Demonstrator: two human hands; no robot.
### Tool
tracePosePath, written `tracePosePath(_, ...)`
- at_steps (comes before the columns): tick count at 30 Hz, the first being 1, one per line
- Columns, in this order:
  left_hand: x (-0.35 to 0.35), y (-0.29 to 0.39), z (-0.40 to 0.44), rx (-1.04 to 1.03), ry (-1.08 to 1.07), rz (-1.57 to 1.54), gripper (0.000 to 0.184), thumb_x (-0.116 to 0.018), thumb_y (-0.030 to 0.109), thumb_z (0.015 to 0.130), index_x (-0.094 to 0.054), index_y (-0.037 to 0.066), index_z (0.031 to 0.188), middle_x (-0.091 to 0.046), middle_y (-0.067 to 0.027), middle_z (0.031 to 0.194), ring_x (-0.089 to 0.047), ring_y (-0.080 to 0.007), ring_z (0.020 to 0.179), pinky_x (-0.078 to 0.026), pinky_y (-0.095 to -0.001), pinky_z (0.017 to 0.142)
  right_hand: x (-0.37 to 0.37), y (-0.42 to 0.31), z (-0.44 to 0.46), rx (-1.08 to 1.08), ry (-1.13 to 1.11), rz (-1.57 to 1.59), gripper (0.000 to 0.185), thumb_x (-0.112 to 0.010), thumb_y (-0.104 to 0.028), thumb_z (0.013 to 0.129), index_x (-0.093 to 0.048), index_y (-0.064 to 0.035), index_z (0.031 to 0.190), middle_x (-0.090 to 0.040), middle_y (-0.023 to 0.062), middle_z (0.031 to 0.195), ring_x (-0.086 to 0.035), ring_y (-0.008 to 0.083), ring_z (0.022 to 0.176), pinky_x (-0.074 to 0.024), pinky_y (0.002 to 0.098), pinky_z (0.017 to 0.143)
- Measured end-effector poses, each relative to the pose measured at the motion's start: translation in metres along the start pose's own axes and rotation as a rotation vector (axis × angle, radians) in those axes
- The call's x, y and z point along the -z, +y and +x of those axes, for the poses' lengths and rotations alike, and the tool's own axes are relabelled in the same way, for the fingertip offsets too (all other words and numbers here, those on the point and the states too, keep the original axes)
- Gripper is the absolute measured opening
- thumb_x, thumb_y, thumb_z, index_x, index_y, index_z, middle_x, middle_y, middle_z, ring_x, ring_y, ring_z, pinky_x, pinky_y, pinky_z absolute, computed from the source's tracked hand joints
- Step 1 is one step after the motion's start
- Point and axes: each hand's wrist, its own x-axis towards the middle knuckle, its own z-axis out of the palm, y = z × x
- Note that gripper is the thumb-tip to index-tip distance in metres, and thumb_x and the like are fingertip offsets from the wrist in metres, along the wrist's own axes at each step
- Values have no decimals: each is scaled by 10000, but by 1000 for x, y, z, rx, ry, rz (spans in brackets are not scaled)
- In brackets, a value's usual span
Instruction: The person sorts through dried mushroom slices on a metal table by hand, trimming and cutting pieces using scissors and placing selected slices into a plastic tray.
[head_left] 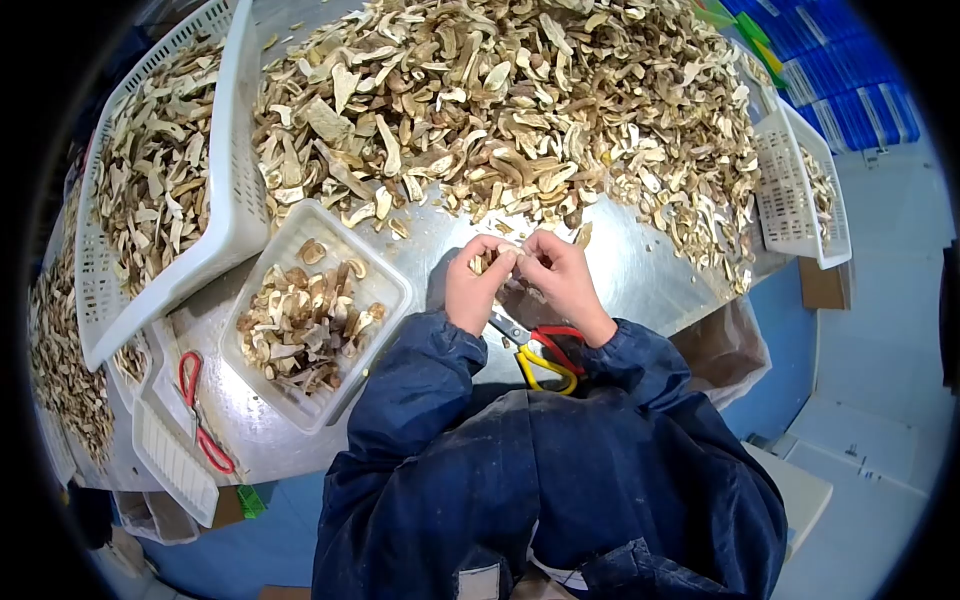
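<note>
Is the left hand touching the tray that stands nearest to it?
Apart. The head view shows a strip of table between the left hand and the rim of the tray.

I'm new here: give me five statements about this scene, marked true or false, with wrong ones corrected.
1. The bare left hand and bare right hand are close together over the shiny metal table. True.
2. The red-and-yellow-handled metal scissors are in the right hand. False: they lie on the table.
3. The red-handled metal scissors lie left of the small white plastic tray. True.
4. That tray is empty. False: brown-and-cream slices lie in it.
5. A large heap of brown-and-cream slices lies beyond the hands. True.
</note>
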Motion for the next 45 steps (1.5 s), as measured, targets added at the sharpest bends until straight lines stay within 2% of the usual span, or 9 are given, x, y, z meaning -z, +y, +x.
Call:
tracePosePath(13,1,8,-1,115,-48,-221,94,-584,134,898,-602,47,868,-577,14,729,-497,-40,631,-397,-195,573,3,-12,-3,101,-100,-72,216,-595,-180,884,-565,19,808,-535,68,626,-465,92,581,-399,259,537)
tracePosePath(22,2,13,-3,261,-87,-326,107,-584,159,888,-593,60,848,-545,13,686,-470,-47,571,-373,-185,519,20,-17,-4,76,-298,40,204,-556,-176,910,-566,1,809,-487,-11,650,-432,61,623,-368,232,549)
tracePosePath(25,4,11,-2,294,-123,-426,98,-565,152,893,-567,57,913,-531,0,701,-487,-69,593,-389,-201,530,26,-12,-8,-56,-307,20,191,-569,-170,885,-601,16,910,-561,95,671,-519,136,601,-423,272,572)
tracePosePath(29,10,6,2,336,-152,-786,142,-532,120,888,-506,60,1014,-472,-8,766,-467,-113,674,-425,-248,599,28,-11,-20,112,-254,-364,252,-589,-151,841,-600,3,1040,-643,159,780,-621,264,681,-480,323,649)
tracePosePath(33,17,-6,4,388,-309,-1163,94,-533,133,892,-517,106,981,-439,-9,793,-439,-115,707,-419,-237,587,57,-1,-22,-109,123,-437,195,-597,-187,849,-658,-7,892,-601,135,613,-591,203,552,-449,303,546)
tracePosePath(36,16,-5,5,482,-307,-1268,86,-538,146,898,-518,100,969,-436,-8,810,-423,-116,686,-400,-223,543,76,15,-11,-80,380,-586,259,-604,-262,842,-634,-10,789,-623,144,649,-605,281,573,-455,358,539)
tracePosePath(39,16,-10,6,498,-310,-1215,117,-543,149,900,-530,99,1004,-486,-21,887,-486,-132,750,-449,-222,539,70,18,-5,-78,350,-800,310,-617,-330,809,-614,-26,747,-632,152,684,-611,329,629,-468,399,568)
tracePosePath(42,19,-16,6,485,-288,-1130,167,-506,182,917,-533,115,1068,-534,-46,1082,-553,-169,908,-532,-336,795,61,30,1,-78,359,-963,324,-621,-354,779,-604,-33,741,-631,154,696,-612,342,655,-470,420,584)
tracePosePath(45,13,-11,4,477,-214,-1207,275,-465,216,924,-529,125,1176,-499,-97,1287,-523,-251,1134,-412,-478,1012,70,24,0,-149,309,-717,276,-584,-275,787,-631,-4,776,-633,162,689,-612,299,618,-461,374,562)
